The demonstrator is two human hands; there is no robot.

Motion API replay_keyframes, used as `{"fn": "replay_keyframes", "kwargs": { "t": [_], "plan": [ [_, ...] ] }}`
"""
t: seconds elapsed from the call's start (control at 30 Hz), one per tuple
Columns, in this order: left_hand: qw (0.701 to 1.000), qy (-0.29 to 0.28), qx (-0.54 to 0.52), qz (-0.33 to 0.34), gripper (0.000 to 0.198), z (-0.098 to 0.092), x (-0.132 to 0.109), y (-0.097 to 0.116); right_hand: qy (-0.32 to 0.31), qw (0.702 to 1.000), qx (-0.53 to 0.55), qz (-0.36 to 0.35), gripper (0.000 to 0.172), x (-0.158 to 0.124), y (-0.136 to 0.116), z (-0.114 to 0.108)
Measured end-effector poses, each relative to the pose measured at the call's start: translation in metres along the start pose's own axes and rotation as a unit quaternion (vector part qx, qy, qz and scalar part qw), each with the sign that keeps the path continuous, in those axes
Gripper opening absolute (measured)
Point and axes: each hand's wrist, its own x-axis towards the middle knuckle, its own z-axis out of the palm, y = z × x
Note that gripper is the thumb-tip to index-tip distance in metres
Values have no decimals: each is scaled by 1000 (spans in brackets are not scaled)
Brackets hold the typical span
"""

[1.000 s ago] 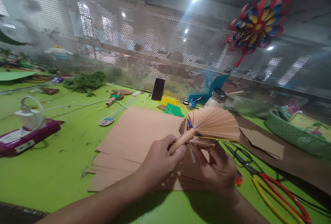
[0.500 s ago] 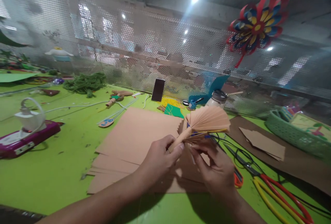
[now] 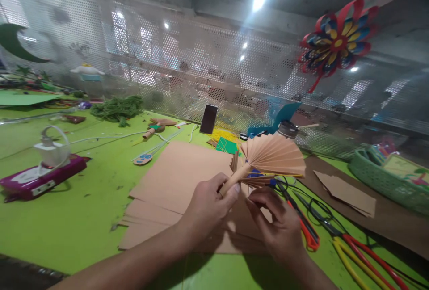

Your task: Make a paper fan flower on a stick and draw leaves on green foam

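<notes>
The paper fan [image 3: 273, 156] is held above the stack of brown sheets [image 3: 177, 174], its rolled handle [image 3: 234, 180] gripped tight in the left hand [image 3: 206, 207]. The right hand [image 3: 279, 227] is curled just under the lower pleats; a pinch cannot be confirmed. Pleats are best spread evenly, with the handle steadied. Scissors [image 3: 303, 225] lie close by on the tabletop [image 3: 67, 218] and could easily be snagged.
</notes>
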Motion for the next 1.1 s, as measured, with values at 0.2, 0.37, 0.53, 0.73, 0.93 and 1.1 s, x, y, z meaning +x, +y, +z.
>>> {"fn": "replay_keyframes", "kwargs": {
  "t": [0.2,0.37,0.53,0.73,0.93,1.1],
  "plan": [
    [999,11,29,10,23,-3,0,0,-3,1000,6,-2,12,0,-1,1],
    [999,17,34,19,22,-6,0,4,0,999,18,27,11,-3,1,4],
    [1000,18,8,17,20,-7,-1,6,-10,1000,20,21,11,-5,3,5],
    [999,1,-36,29,20,-9,0,1,-7,997,42,62,13,0,-1,4],
    [998,-4,-35,42,25,-8,2,-1,43,994,29,98,17,5,2,-1],
    [998,-26,-48,32,27,-6,4,-3,133,983,35,123,13,8,7,-9]
  ]
}}
